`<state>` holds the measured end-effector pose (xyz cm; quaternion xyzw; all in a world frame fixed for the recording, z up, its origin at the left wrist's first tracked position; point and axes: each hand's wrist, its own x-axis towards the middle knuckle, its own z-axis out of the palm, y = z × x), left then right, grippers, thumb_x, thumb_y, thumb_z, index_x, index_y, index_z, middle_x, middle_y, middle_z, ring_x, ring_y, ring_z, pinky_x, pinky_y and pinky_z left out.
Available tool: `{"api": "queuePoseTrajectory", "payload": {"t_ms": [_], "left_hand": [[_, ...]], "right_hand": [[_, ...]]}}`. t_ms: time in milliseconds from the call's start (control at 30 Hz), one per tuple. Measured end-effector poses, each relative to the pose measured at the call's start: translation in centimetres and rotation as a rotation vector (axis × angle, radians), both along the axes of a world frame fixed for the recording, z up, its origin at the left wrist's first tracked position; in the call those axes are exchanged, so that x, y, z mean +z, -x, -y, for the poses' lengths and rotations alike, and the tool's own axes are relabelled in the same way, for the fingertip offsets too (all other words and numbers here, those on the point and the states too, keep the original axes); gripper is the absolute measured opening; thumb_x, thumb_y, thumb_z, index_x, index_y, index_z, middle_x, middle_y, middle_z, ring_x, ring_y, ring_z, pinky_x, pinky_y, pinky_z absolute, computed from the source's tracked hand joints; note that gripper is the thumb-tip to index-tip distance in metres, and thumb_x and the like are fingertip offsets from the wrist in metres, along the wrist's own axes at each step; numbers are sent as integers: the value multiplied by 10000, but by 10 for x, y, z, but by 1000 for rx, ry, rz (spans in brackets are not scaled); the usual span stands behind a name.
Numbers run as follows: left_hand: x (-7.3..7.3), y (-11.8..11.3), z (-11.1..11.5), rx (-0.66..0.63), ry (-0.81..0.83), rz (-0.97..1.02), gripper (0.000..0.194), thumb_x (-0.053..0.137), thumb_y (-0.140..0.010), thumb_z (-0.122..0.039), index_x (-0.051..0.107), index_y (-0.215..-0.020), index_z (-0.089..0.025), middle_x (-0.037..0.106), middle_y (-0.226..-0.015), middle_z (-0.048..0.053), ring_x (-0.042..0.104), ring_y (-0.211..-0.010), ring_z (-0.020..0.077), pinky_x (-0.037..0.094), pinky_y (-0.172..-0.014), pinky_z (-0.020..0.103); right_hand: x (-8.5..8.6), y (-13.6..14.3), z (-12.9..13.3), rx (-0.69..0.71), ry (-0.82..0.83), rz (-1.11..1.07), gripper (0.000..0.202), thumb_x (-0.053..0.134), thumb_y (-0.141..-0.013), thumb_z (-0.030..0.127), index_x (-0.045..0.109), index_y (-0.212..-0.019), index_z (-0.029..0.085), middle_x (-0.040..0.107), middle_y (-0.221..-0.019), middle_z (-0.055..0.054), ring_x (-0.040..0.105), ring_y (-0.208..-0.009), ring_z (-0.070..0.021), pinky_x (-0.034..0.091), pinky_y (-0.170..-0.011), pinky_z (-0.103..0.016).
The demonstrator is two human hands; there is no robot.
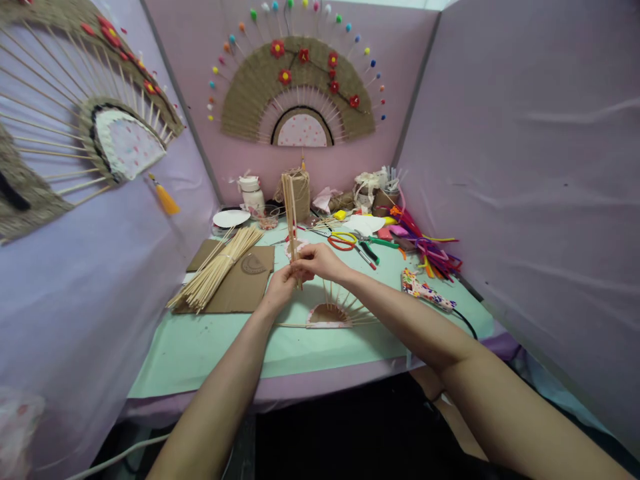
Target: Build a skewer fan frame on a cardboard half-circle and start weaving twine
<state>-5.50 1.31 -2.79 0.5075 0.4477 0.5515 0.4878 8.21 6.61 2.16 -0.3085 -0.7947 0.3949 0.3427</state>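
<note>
Several thin bamboo sticks [290, 210] stand nearly upright over the middle of the table, gripped near their lower ends. My left hand [284, 281] is closed round them from the left, and my right hand [320, 261] pinches them from the right; the fingers overlap, so part of the grip is hidden. Just below the hands lies a small half-round fan base [330, 315] of brown and pink-spotted material, with sticks spread out from it. Partly behind the sticks is another pink-edged piece [295, 249]. A large bundle of bamboo sticks [220, 267] rests on cardboard [255, 290] to the left.
Scissors [343, 240], green-handled pliers [370, 251] and a marker [365, 257] lie beyond my hands. To the right are a flower-patterned glue gun [425, 291] with a cord and colourful pipe cleaners [430, 247]. A bottle [251, 195] and twine roll [300, 193] stand behind. Finished fans [300, 87] hang on the walls.
</note>
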Motion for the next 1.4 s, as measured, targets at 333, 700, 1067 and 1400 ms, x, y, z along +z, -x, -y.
{"api": "queuePoseTrajectory", "payload": {"t_ms": [333, 700, 1067, 1400], "left_hand": [[-5, -1, -1, -14, 6, 3, 518, 768, -646, -592, 688, -853, -124, 737, -793, 108, 706, -794, 258, 549, -797, 396], [-3, 0, 2, -31, -14, -9, 543, 758, -646, -619, 681, -874, -132, 745, -819, 110, 709, -812, 260, 556, -812, 398], [-6, 0, -1, 12, -38, -48, 570, 743, -622, -650, 681, -823, -120, 743, -787, 101, 708, -799, 263, 553, -835, 428], [-2, -2, 3, 90, -104, -166, 563, 681, -671, -681, 676, -778, -129, 734, -734, 90, 682, -714, 233, 534, -700, 345]], "right_hand": [[3, -7, 1, 43, 9, 11, 172, 604, -767, 245, 658, -641, 142, 587, -614, 23, 492, -617, -106, 362, -585, -216], [-2, -5, 0, 1, -36, -32, 199, 637, -768, 263, 644, -606, 146, 577, -594, 20, 509, -626, -115, 374, -580, -220], [-2, 2, -1, 45, -85, -98, 212, 652, -788, 275, 636, -612, 156, 616, -708, -9, 566, -735, -134, 437, -705, -241], [0, 5, 5, -18, -93, -25, 255, 645, -828, 259, 604, -599, 154, 560, -591, 38, 502, -604, -90, 391, -604, -203]]}}
